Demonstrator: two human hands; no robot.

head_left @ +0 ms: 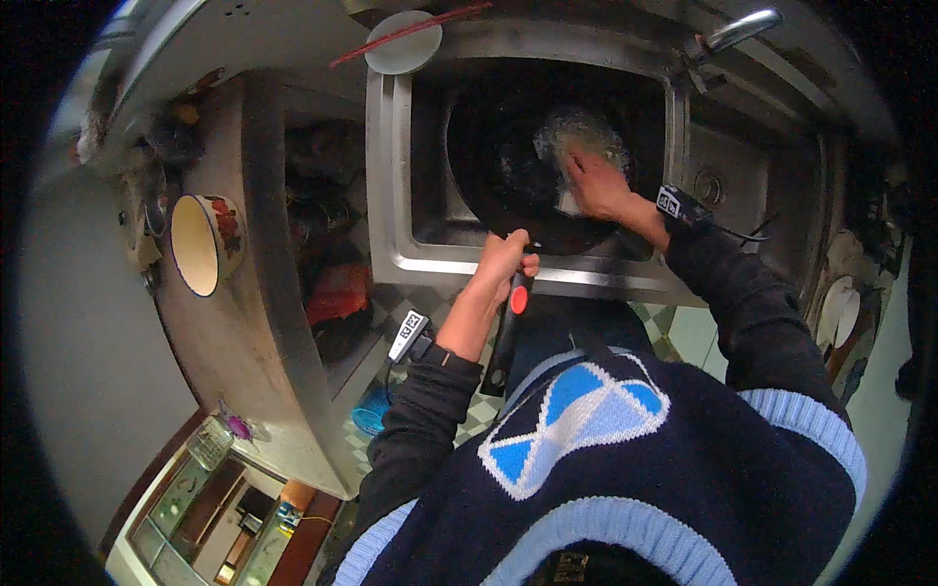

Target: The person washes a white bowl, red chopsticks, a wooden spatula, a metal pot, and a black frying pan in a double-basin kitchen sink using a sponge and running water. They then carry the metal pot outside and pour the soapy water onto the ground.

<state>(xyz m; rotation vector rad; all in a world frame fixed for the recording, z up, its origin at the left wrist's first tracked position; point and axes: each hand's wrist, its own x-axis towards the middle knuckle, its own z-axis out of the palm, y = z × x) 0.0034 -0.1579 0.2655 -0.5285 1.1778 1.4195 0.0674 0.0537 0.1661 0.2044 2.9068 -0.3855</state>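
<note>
Two hands, black pan, patterned wrist labels

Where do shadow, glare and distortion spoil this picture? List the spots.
Head view: the round black pan lies in deep shadow, little detail showing; head view: glare streaks the rectangular silver metal sink along its front rim; head view: fisheye distortion bows the long brownish-grey counter, and the corners go black.
</note>
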